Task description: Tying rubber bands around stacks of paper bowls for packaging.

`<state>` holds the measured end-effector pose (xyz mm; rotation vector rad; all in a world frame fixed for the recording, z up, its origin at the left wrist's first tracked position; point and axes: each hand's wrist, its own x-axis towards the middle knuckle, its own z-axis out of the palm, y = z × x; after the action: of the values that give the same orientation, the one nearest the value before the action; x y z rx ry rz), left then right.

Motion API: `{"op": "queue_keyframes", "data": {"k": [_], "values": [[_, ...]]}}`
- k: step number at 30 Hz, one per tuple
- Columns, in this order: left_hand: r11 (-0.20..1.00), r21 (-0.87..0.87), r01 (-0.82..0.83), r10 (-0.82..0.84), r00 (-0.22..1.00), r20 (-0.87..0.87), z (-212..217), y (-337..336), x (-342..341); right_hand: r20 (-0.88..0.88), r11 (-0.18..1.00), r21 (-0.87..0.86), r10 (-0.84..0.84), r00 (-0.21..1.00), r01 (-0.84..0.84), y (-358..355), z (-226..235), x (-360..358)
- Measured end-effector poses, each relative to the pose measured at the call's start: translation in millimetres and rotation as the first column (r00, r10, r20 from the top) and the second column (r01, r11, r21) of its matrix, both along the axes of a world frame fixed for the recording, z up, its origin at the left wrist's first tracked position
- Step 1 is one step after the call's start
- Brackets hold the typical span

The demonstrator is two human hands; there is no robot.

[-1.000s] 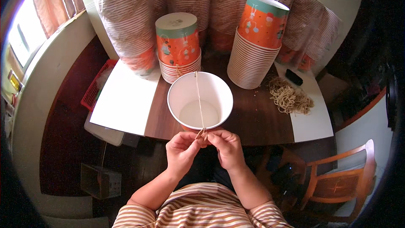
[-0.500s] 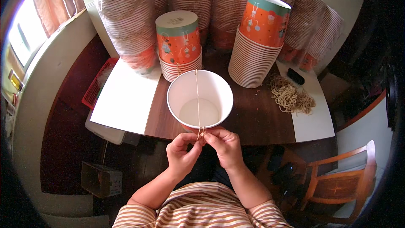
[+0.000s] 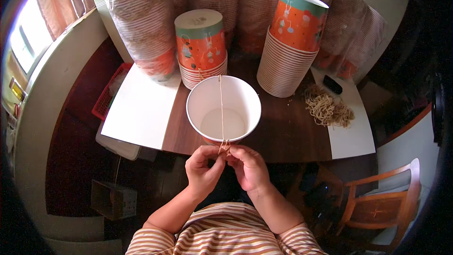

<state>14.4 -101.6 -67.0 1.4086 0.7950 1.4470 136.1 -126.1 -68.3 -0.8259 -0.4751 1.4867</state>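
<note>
A large white-lined paper bucket (image 3: 243, 101) stands upright at the table's near edge, its mouth toward me. A thin beige string (image 3: 222, 113) runs across the mouth from the far rim to the near rim, where its loops gather. Just below that near rim, my left hand (image 3: 203, 170) pinches the string between thumb and fingertips. Close against it, my right hand (image 3: 248, 167) is also closed on the string, thumb and fingers together. The exact crossing of the strands is partly hidden by the fingertips.
Behind the bucket stand a shorter stack of upside-down orange buckets (image 3: 200, 47) and a taller stack (image 3: 292, 42). Plastic-wrapped stacks (image 3: 141, 23) line the back. At right lie a heap of string (image 3: 328, 108) and a black object (image 3: 332, 84). A wooden chair (image 3: 382, 203) stands lower right.
My right hand's fingers have shifted at the string, the thumb drawing in lower toward the left fingertips. My left hand keeps its pinch, and the bucket stays in place.
</note>
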Motion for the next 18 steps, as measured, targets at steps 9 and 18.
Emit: {"op": "queue_keyframes", "data": {"k": [9,18], "values": [[0.942,0.322,-0.093,0.167,0.964,-0.209,8.7,3.0,0.3,0.183,0.992,0.085,-0.105,0.977,0.091,-3.3,19.5,-7.5],[0.831,0.538,-0.142,0.330,0.904,-0.272,10.5,7.0,0.1,0.193,0.988,0.109,-0.129,0.973,0.110,-5.6,19.3,-8.2]]}}
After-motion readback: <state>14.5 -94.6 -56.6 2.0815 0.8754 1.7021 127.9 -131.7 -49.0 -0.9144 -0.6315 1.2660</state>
